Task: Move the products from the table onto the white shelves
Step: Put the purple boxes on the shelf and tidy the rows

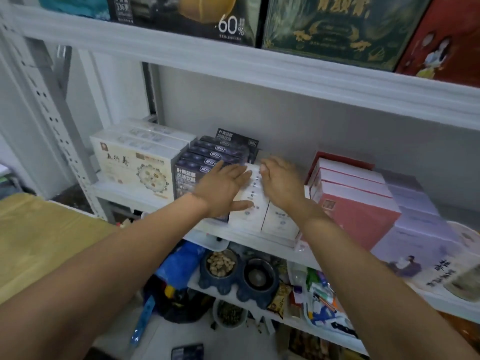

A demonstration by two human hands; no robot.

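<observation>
Head view: both bare arms reach forward to the middle board of the white shelves (122,191). Between and under the two hands stands a double row of small white boxes (248,216), upright, front faces toward the camera, with small writing too blurred to read.

The left hand (223,188) lies flat on the left row, fingers straight and together, thumb (242,203) stretched across the box tops. It clamps nothing. The right hand (281,183) rests on the right row, its fingertips bent near the far end. Motion blur hides whether they grip a box, so I cannot tell.

Just left of the left hand, touching the white rows, is a file of dark blue boxes (207,157) with white Chinese characters and a small oval logo on each top. Farther left sit cream boxes (135,165) with brush-style characters and a round dish picture. Just right of the right hand are red boxes (355,206), then lilac boxes (420,224) with black characters.

Above the hands, on the upper board, a dark box (207,24) reads "60%" and "136". Beside it stand a green box (337,27) with gold characters and a red box (446,40).
</observation>
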